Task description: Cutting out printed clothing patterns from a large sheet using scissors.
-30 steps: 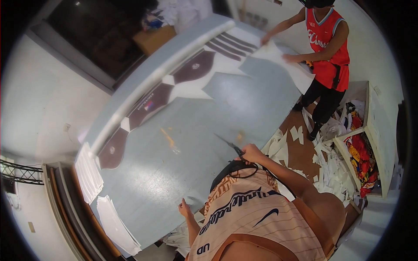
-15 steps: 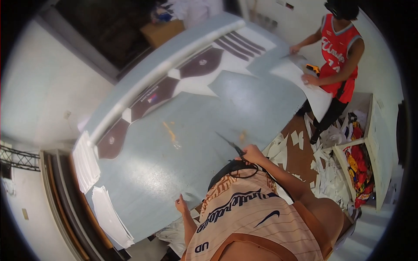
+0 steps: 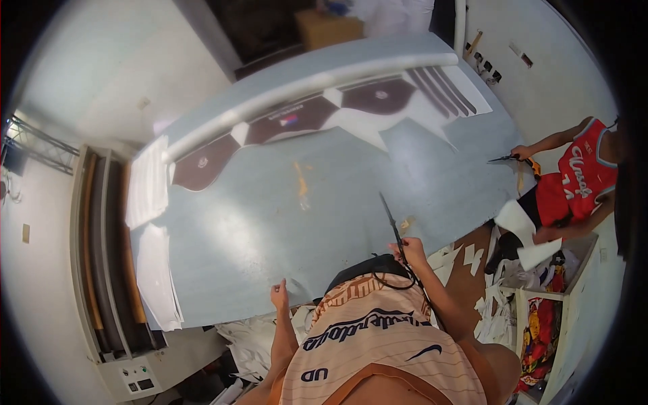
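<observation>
My right hand [image 3: 412, 252] is closed around the dark handles of long-bladed scissors [image 3: 389, 214]. Their blades point away from me over the grey-blue table [image 3: 236, 270]. At the table's near edge my left hand [image 3: 279, 295] has its fingers curled in, with nothing visible in them. Farther off, a white sheet [image 3: 368, 121] printed with several dark maroon curved panels [image 3: 209, 164] and dark strips [image 3: 435, 91] lies spread out. A white roll [image 3: 270, 104] runs along its far side.
At right, a person in a red jersey [image 3: 580, 169] holds scissors [image 3: 503, 159] and lowers white scraps [image 3: 516, 219] over a bin [image 3: 574, 290]. Stacked white sheets [image 3: 150, 182] lie at the table's left end, beside upright rolls [image 3: 118, 250]. White offcuts [image 3: 493, 317] litter the floor.
My view has swung, shifting the table in the picture. My scissors point more steeply away from me. The other person has taken the white sheet off the table toward the bin.
</observation>
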`<state>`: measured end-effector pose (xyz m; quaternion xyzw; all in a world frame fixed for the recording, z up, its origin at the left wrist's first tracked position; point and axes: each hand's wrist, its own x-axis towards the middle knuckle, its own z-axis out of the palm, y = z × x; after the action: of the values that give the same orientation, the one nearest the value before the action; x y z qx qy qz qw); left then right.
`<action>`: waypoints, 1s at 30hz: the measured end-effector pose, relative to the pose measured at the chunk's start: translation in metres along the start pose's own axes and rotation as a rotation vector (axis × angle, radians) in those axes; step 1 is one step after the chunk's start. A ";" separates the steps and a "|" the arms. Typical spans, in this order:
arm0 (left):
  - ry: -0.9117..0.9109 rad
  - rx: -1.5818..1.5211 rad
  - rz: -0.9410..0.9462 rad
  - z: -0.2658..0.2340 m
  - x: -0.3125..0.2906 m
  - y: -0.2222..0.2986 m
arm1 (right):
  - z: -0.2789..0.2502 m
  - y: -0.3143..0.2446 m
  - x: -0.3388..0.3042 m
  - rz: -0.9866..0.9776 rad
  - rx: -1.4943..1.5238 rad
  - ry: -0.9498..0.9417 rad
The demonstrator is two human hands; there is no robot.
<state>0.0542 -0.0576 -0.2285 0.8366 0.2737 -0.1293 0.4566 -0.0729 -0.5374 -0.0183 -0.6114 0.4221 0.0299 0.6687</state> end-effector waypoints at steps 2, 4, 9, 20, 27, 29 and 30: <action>-0.008 -0.036 0.011 -0.001 0.002 0.004 | 0.003 0.004 0.018 -0.016 0.073 0.034; -0.001 -0.033 -0.024 0.000 0.006 0.012 | 0.004 0.002 0.046 -0.156 0.050 0.156; -0.056 -0.231 -0.044 0.035 0.031 0.075 | -0.002 -0.023 0.130 -0.211 -0.246 0.449; -0.428 -0.336 -0.062 0.208 0.150 0.422 | -0.017 -0.106 0.347 -0.258 -0.370 0.676; -0.383 -0.418 -0.251 0.283 0.241 0.511 | -0.019 -0.138 0.408 -0.388 -0.279 0.595; -0.497 -0.347 -0.261 0.290 0.266 0.513 | -0.025 -0.139 0.412 -0.326 -0.372 0.504; -0.556 -0.331 -0.266 0.293 0.276 0.511 | -0.028 -0.140 0.414 -0.307 -0.353 0.489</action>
<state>0.5842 -0.4299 -0.1638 0.6408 0.2628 -0.3646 0.6224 0.2560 -0.7938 -0.1533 -0.7632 0.4612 -0.1462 0.4283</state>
